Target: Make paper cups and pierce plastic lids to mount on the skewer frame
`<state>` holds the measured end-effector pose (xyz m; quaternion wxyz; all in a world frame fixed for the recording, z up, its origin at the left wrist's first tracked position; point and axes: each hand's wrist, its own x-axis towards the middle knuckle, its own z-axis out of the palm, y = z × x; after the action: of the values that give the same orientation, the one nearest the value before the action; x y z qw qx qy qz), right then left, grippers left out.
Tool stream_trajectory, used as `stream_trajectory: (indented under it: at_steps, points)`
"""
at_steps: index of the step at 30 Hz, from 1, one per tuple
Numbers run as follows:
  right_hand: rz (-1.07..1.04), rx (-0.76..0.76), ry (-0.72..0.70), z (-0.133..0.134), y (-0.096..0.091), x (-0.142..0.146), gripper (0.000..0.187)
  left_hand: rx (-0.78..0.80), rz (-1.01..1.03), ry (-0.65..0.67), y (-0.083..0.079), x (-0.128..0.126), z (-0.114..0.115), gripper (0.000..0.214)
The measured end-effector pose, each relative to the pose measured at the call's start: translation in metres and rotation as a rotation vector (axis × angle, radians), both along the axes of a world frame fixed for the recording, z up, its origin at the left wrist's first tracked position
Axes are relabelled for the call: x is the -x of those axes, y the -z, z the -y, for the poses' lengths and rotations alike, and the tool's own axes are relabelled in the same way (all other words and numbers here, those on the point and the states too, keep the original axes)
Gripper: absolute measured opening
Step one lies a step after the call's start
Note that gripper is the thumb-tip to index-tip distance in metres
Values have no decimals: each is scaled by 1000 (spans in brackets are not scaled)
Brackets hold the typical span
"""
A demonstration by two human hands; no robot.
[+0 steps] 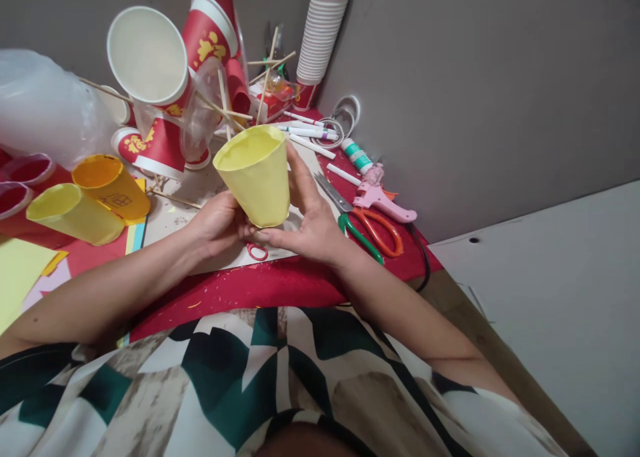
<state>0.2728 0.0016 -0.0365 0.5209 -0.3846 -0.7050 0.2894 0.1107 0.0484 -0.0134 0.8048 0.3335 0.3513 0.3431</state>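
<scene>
A pale yellow paper cup [257, 180] is held up over the table, its open mouth tilted a little toward the upper left. My left hand [219, 222] grips it low on the left side, with the fingertips partly hidden behind and under its base. My right hand [316, 218] curls round its right side, the thumb under the base and the fingers up along the wall. Just below the cup, red scissor handles [257, 251] show on the white board [220, 260]. Close to my right hand lie large scissors [373, 227] with orange and green grips.
Red-and-white paper cups [165, 140] and wooden sticks [267, 77] crowd the back. A tall cup stack [325, 30] leans by the grey wall. Coloured paper cups [80, 217] lie at left beside a plastic bag [45, 103]. Markers [310, 133] and a pink glue gun [383, 200] sit at right.
</scene>
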Motion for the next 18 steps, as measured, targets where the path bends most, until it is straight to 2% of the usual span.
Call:
stream_trajectory:
  at_steps: [3, 6, 9, 12, 14, 18]
  points:
    - [-53, 1, 8, 0, 4, -3, 103, 58, 48, 0, -3, 2, -3, 21]
    - [-142, 9, 76, 1, 5, -4, 89, 91, 112, 29, -7, 7, -8, 25]
    - [-250, 20, 169, 2, 1, -2, 70, 120, 124, 0, -9, 11, -10, 22]
    - [-357, 100, 251, 3, -7, 1, 45, 138, 106, -13, -7, 13, -11, 18]
    - [-412, 216, 231, 2, -11, 1, 38, 130, 89, 9, -5, 12, -11, 18]
    - [-466, 474, 39, -3, -11, 1, 49, 68, 77, 25, 3, 9, -12, 21]
